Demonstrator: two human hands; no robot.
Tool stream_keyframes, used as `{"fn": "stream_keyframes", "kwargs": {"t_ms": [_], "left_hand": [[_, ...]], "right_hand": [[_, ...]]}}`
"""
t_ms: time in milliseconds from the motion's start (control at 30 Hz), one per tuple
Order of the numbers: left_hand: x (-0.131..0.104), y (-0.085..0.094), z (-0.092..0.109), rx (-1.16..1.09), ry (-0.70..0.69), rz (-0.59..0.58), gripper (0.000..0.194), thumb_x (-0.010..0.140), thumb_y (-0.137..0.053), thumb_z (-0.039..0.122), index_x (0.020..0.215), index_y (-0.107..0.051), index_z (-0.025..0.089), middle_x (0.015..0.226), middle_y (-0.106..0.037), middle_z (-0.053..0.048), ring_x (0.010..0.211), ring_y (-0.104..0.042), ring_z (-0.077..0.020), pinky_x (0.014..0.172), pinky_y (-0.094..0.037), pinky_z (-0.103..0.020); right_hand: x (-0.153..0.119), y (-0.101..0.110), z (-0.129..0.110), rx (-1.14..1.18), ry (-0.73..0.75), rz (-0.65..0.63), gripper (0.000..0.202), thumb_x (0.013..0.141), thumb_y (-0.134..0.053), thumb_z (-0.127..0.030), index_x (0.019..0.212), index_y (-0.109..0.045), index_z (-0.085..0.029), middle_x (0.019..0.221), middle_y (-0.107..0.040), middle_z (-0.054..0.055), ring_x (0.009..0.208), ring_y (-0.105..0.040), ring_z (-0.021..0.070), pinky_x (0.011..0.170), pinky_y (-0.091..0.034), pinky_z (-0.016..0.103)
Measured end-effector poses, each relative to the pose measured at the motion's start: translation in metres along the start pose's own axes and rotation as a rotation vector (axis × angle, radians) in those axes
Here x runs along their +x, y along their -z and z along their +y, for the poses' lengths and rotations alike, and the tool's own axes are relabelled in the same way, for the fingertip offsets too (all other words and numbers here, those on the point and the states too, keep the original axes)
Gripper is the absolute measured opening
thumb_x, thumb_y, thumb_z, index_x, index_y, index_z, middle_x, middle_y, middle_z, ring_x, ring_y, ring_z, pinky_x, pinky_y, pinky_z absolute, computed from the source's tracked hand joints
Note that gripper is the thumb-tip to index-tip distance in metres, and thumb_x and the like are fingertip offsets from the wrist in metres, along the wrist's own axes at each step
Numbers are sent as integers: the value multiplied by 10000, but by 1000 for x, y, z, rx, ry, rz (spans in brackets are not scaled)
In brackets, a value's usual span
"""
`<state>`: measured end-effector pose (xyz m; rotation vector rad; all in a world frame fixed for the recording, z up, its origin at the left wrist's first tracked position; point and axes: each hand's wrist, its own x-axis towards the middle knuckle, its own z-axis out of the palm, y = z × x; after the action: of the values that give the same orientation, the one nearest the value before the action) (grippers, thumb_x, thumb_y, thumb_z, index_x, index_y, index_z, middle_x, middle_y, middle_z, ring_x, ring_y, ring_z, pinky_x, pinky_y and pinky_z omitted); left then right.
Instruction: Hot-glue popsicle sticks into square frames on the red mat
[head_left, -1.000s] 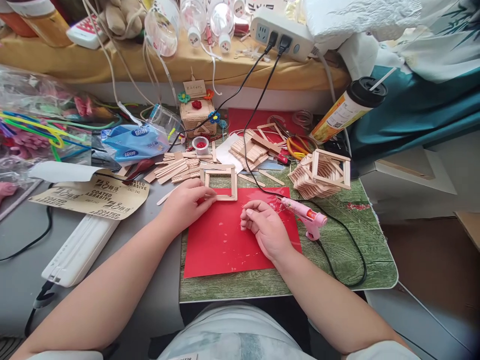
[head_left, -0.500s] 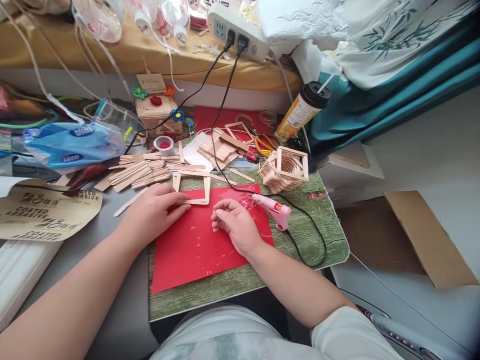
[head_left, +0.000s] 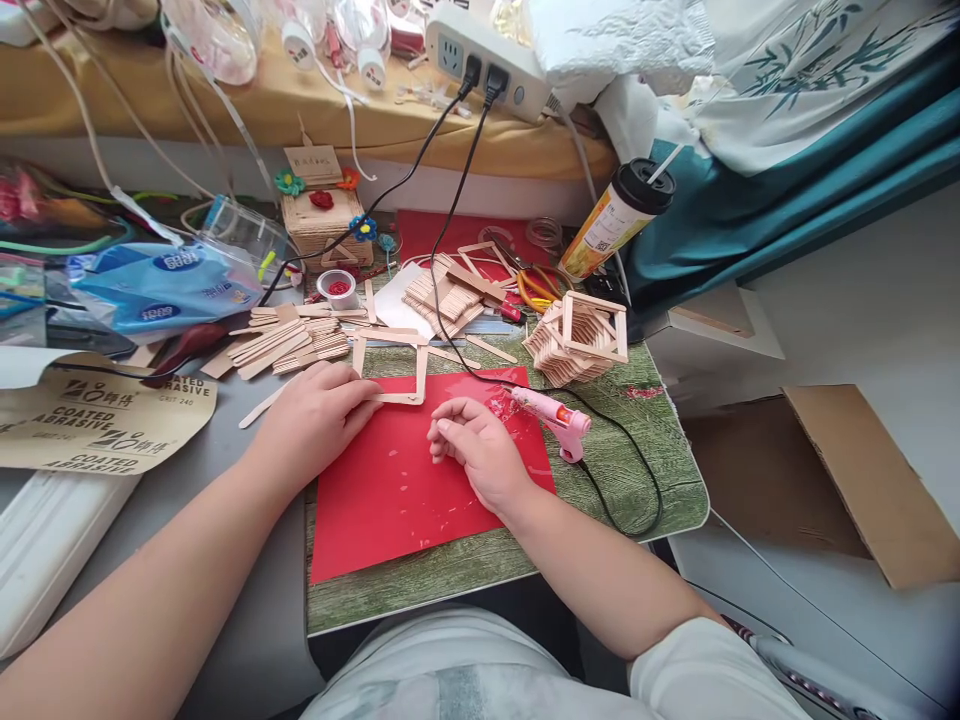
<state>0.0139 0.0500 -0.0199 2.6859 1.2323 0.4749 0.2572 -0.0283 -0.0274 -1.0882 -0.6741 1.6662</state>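
Observation:
A square frame of wooden craft sticks [head_left: 422,375] lies partly on the red sheet [head_left: 390,500]. My left hand [head_left: 319,415] is closed on its near left corner, and the fingers hide that corner. To the right of the frame, my right hand [head_left: 480,450] hovers over the sheet. Its fingers are curled in, the thumb against them, and nothing shows in the grasp. A pink glue gun [head_left: 555,418] rests right of this hand, nozzle toward the sheet. Behind it stands a stacked craft-stick tower [head_left: 577,340].
Loose craft sticks [head_left: 289,342] lie in piles behind the frame. A black cord [head_left: 437,255] runs from the power strip [head_left: 487,65] across the table. Farther back are a drink cup [head_left: 615,220], a tape roll [head_left: 337,289] and a stick box [head_left: 326,225]. Sandpaper [head_left: 112,415] lies left.
The whole view has shifted slightly, so things appear a little farther right. Both hands and the stick frame keep nearly the same places on the table.

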Motion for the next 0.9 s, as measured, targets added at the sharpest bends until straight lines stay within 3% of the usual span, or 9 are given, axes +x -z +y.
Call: {"fn": "stream_keyframes", "kwargs": {"t_ms": [133, 200, 267, 333, 367, 433, 533, 700, 900], "left_hand": [[0, -2, -1, -13, 10, -20, 326, 1090, -485, 387, 1085, -757, 208, 952, -669, -76, 908, -604, -241, 830, -483, -377], [0, -2, -1, -27, 15, -33, 323, 1086, -489, 381, 1081, -760, 206, 950, -666, -76, 917, -608, -243, 831, -482, -375], [-1, -3, -1, -37, 17, -45, 318, 1081, -495, 380, 1097, -763, 209, 963, -668, -77, 928, -614, -244, 838, -482, -377], [-2, -3, -3, -44, 21, -50, 317, 1076, -500, 383, 1121, -766, 216, 984, -673, -78, 945, -620, -248, 850, -484, -381], [-2, -3, -3, -45, 23, -54, 319, 1074, -500, 384, 1130, -767, 218, 991, -675, -79, 952, -622, -250, 854, -485, -383], [-2, -4, -4, -49, 28, -58, 326, 1073, -496, 385, 1132, -770, 218, 992, -677, -81, 953, -625, -254, 850, -486, -386], [-1, -3, -2, -45, 30, -57, 347, 1080, -476, 393, 1107, -775, 217, 980, -677, -84, 935, -626, -254, 833, -487, -386], [-1, -3, -1, -34, 31, -58, 370, 1092, -448, 399, 1092, -771, 217, 989, -680, -86, 939, -623, -252, 845, -483, -385], [-1, -4, -3, -69, 29, -47, 351, 1075, -471, 402, 1080, -779, 233, 976, -685, -87, 937, -633, -260, 829, -488, -386]], "right_hand": [[-19, -8, -5, -124, 102, -1, 236, 889, -802, -412, 985, -687, -230, 837, -712, 1, 711, -657, 141, 700, -575, 303], [-41, -9, -24, -283, 269, -26, 160, 955, -742, -362, 1070, -705, -258, 900, -724, 18, 774, -674, 163, 739, -590, 330], [-60, -1, -58, -551, 526, -114, 239, 974, -721, -276, 1212, -724, -295, 1022, -744, 47, 887, -700, 202, 815, -604, 382], [-67, 20, -102, -871, 851, 50, 267, 952, -738, -218, 1201, -759, -314, 1077, -749, 57, 957, -699, 232, 856, -589, 406], [-64, 34, -124, -1056, 919, 179, 248, 952, -735, -208, 1176, -772, -309, 1078, -749, 62, 990, -697, 248, 889, -578, 420], [-49, 65, -163, -1415, 838, 332, 187, 978, -692, -242, 1134, -789, -277, 1065, -743, 79, 929, -694, 253, 856, -566, 419], [-19, 103, -197, -1790, 568, 248, 212, 976, -666, -284, 1122, -802, -212, 1028, -736, 101, 871, -691, 257, 791, -543, 402], [8, 119, -199, -1915, 425, 29, 240, 944, -633, -237, 1091, -819, -201, 1056, -743, 101, 977, -687, 266, 823, -524, 380], [20, 125, -195, -1948, 436, -60, 211, 936, -621, -251, 865, -813, -202, 899, -705, 95, 873, -638, 247, 779, -502, 374]]}}
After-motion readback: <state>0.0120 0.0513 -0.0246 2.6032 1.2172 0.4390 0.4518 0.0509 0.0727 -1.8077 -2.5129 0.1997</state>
